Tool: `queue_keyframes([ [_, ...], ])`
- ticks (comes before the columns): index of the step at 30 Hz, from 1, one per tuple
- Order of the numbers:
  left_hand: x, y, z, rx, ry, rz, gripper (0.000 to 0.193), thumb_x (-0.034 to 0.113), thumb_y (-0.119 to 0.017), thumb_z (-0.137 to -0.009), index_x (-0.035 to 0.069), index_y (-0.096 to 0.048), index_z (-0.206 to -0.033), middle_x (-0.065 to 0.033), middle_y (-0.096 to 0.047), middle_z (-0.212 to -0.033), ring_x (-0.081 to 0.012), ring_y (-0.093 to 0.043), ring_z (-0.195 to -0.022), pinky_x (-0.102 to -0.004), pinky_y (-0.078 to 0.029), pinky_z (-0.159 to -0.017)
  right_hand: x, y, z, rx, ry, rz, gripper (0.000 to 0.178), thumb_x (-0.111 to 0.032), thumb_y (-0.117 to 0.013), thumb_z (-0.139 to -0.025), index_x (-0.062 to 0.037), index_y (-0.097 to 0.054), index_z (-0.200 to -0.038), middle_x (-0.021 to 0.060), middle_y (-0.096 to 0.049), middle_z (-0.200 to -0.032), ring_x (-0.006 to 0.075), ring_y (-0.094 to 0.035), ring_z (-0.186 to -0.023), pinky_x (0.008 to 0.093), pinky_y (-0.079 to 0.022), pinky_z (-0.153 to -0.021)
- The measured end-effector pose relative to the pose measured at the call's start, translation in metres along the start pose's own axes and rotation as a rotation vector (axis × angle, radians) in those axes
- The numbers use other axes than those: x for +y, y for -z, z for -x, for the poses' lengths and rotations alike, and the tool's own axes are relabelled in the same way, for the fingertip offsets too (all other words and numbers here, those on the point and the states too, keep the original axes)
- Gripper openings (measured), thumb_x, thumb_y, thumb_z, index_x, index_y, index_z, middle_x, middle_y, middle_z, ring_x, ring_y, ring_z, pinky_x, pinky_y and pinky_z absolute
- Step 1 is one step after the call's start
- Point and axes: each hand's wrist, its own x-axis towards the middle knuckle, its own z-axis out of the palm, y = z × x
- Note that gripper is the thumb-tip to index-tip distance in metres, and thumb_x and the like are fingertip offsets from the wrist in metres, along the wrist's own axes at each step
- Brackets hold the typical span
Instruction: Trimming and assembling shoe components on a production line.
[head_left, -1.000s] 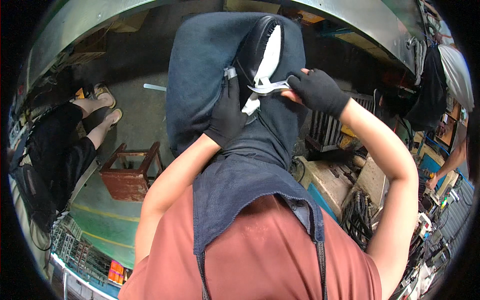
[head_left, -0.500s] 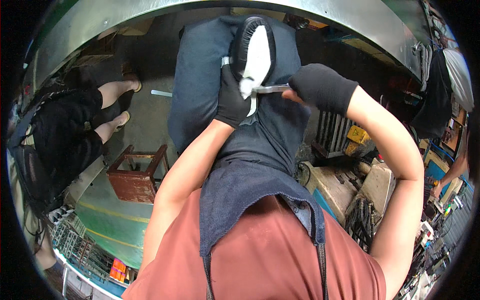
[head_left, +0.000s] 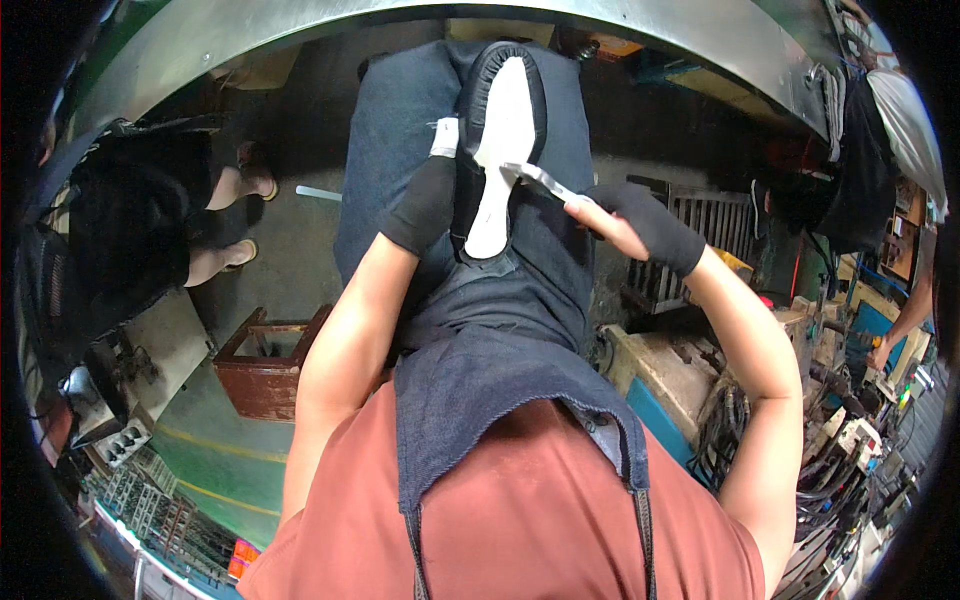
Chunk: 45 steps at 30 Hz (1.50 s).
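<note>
Sole up on my lap lies a black shoe [head_left: 540, 110], its pleated edge folded around a white insole [head_left: 505, 130]. The toe points away from me and the heel toward my apron. My left hand [head_left: 430, 190], in a black glove with a white wrap at one fingertip, grips the shoe's left side; most of its fingers are hidden. In my gloved right hand [head_left: 635, 225] is a silver metal hand tool [head_left: 545, 182], thumb along its handle. The tool's head rests at or just over the insole's narrow waist, and I cannot tell whether it touches.
A metal bench edge [head_left: 300, 30] curves across the far side. At left stand a small brown wooden stool [head_left: 260, 375] and a person in black [head_left: 120, 230]. A slatted rack [head_left: 705, 215] and machine parts [head_left: 660, 375] are at right, where another person's hand [head_left: 878, 355] shows.
The shoe's heel has come into view as my left hand shifted left and slightly outward. My right hand moved lower, and the tool's head went from a blur near the heel to the waist.
</note>
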Motion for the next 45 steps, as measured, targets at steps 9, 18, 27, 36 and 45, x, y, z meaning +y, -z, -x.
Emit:
queue_keyframes([
  [9,-0.010,-0.025,0.016,0.226,-0.078,-0.362,0.055,0.043,-0.035,-0.107,-0.001,-0.052,-0.135,-0.0203,-0.063,-0.121,-0.0251,-0.060,-0.111,-0.0344,-0.046,-0.095,-0.019,-0.022,0.001,0.413,0.393,0.566,0.034,-0.036,-0.062,-0.096,-0.0027,-0.064,-0.091,0.0149,-0.064,-0.080,0.0303,-0.066,-0.073,0.0412,-0.050,-0.063],
  [18,-0.024,-0.038,-0.005,0.369,-0.675,-0.771,0.070,0.020,-0.072,-0.088,0.000,-0.031,-0.142,-0.0224,-0.051,-0.134,-0.0348,-0.052,-0.125,-0.0403,-0.040,-0.106,-0.023,0.037,0.021,0.130,0.290,0.561,0.044,-0.043,-0.056,-0.097,-0.0027,-0.066,-0.083,0.0188,-0.063,-0.082,0.0379,-0.064,-0.075,0.0450,-0.051,-0.067],
  [27,-0.014,-0.036,0.003,0.088,-0.304,-0.662,0.119,0.036,-0.091,-0.066,-0.002,-0.014,-0.148,-0.0241,-0.038,-0.146,-0.0362,-0.040,-0.136,-0.0420,-0.037,-0.112,-0.105,0.018,0.015,0.210,0.705,0.593,0.050,-0.052,-0.056,-0.092,-0.0032,-0.066,-0.085,0.0162,-0.066,-0.084,0.0329,-0.069,-0.075,0.0441,-0.055,-0.063],
  [36,-0.003,-0.026,0.014,0.080,-0.393,-0.907,0.132,0.035,-0.088,-0.069,-0.006,0.006,-0.151,-0.0301,-0.021,-0.153,-0.0386,-0.027,-0.145,-0.0422,-0.029,-0.117,-0.079,-0.021,0.014,0.211,0.726,0.390,0.047,-0.047,-0.055,-0.095,-0.0053,-0.067,-0.078,0.0191,-0.065,-0.077,0.0374,-0.067,-0.071,0.0460,-0.053,-0.062],
  [45,-0.006,-0.020,0.032,0.110,-0.551,-0.764,0.130,0.032,-0.092,-0.066,-0.006,-0.003,-0.153,-0.0259,-0.025,-0.156,-0.0341,-0.029,-0.144,-0.0402,-0.028,-0.117,0.021,-0.091,0.029,0.481,-0.159,-0.663,0.053,-0.051,-0.051,-0.100,-0.0017,-0.068,-0.093,0.0032,-0.061,-0.071,0.0149,-0.063,-0.063,0.0311,-0.048,-0.058],
])
